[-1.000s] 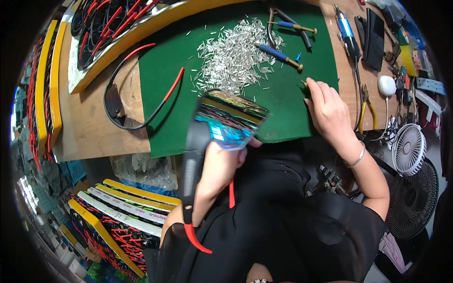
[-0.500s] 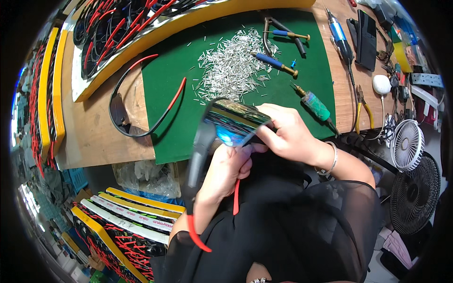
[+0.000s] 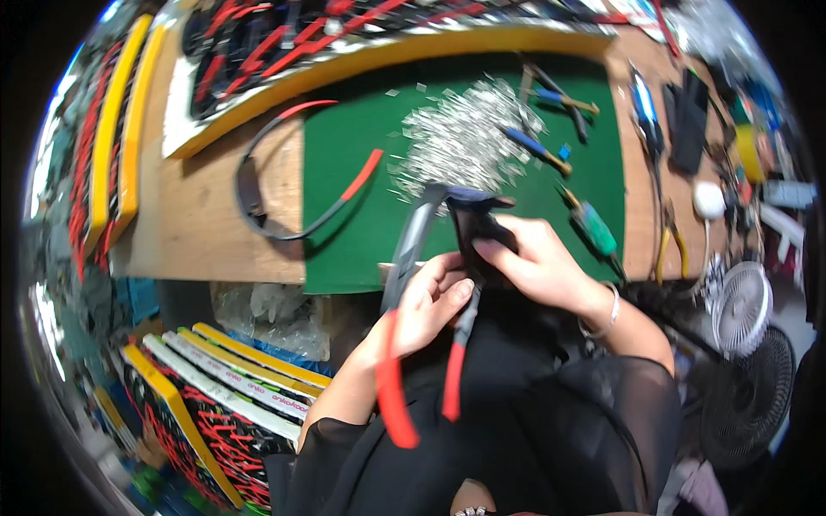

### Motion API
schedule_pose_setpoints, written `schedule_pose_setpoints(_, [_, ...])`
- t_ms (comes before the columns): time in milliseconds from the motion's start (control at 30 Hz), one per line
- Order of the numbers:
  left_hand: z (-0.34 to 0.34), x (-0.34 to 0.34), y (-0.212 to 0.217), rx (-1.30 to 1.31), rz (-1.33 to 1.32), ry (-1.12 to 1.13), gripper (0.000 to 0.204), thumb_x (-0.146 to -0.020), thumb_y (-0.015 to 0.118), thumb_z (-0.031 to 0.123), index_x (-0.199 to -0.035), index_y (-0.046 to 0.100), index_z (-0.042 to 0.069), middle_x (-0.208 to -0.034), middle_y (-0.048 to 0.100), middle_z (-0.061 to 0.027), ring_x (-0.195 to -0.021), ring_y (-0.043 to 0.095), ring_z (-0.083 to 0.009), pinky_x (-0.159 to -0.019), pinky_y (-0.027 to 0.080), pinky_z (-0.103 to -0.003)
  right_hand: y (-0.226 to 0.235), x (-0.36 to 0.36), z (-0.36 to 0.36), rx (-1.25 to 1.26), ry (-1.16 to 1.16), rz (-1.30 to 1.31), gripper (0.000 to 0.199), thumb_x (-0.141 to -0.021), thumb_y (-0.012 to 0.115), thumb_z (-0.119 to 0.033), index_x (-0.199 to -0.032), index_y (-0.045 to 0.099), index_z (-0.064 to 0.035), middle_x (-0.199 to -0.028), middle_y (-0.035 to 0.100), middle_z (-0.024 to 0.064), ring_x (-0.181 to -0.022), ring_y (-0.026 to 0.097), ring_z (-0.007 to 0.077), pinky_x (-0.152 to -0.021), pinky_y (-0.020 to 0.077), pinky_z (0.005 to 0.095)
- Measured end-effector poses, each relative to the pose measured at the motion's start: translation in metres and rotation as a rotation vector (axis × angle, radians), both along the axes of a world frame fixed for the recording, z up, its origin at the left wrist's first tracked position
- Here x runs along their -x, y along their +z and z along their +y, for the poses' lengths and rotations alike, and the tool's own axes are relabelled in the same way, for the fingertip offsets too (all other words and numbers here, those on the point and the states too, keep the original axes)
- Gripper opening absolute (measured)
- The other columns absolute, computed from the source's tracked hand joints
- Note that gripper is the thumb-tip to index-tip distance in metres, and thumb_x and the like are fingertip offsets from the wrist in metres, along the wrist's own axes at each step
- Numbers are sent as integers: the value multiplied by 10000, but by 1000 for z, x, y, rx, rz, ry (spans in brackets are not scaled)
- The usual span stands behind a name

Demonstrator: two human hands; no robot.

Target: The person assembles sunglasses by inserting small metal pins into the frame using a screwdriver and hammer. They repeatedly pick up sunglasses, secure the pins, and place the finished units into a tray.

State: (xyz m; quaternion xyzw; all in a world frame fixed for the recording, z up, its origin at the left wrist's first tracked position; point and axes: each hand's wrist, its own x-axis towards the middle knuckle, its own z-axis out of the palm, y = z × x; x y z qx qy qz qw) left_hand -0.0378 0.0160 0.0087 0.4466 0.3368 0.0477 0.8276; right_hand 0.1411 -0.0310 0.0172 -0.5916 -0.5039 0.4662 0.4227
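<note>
Sunglasses with grey-black temples and red tips (image 3: pixel 396 387) are held in front of my body, over the near edge of the green mat (image 3: pixel 344 267). My left hand (image 3: pixel 426 303) is closed round them near a temple, thumb bent over. At the dark front part, my right hand (image 3: pixel 546 262) pinches with thumb and fingers. Motion smears the lens area. A second pair of sunglasses (image 3: pixel 249 193) with red tips lies across the mat's left edge and the bare wood. Beyond my hands is a heap of small silvery pins (image 3: pixel 465 138).
Two blue-handled screwdrivers (image 3: pixel 538 148), a green-handled tool (image 3: pixel 594 228) and yellow-handled pliers (image 3: pixel 669 245) lie to the right. A yellow-edged tray (image 3: pixel 379 69) of red-tipped glasses borders the back. More stacked trays (image 3: pixel 181 413) stand lower left. White and black fans (image 3: pixel 742 320) are at right.
The sunglasses have turned in my hands: the shiny lens facing up before now shows as a dark edge. Both red tips hang closer together. The whole view has shifted slightly.
</note>
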Motion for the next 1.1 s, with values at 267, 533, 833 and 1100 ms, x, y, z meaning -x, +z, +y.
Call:
schedule_pose_setpoints(267, [40,21,22,-444,4,415,196,-878,536,100,-1046,511,3,-882,556,-15,-792,543,-76,-712,460,-225,-3,32,19,526,471,512,249,-874,533,-216,-1004,543,-4,-707,594,39,-514,524,62,-466,445,205])
schedule_pose_setpoints(533, [126,176,-9,-863,576,719,223,-891,421,80,-1068,471,-45,-920,556,-98,-716,561,-131,-556,525,-245,-28,6,-17,269,-111,419,186,-887,491,-75,-1034,532,32,-773,607,56,-540,497,35,-472,415,166])
schedule_pose_setpoints(833, [162,123,-8,-1043,717,520,594,-679,686,272,-1114,431,-42,-1031,555,-238,-1012,539,-307,-855,423,-358,-45,12,-30,6,-164,9,108,-806,557,-8,-902,599,22,-740,607,100,-599,598,134,-538,462,229])
schedule_pose_setpoints(1100, [255,191,47,-1050,429,738,487,-717,615,78,-1169,469,-29,-967,602,-105,-875,562,-165,-803,446,-287,-36,18,-18,-71,-162,-257,76,-791,561,-9,-852,603,9,-686,593,97,-541,572,158,-512,452,256])
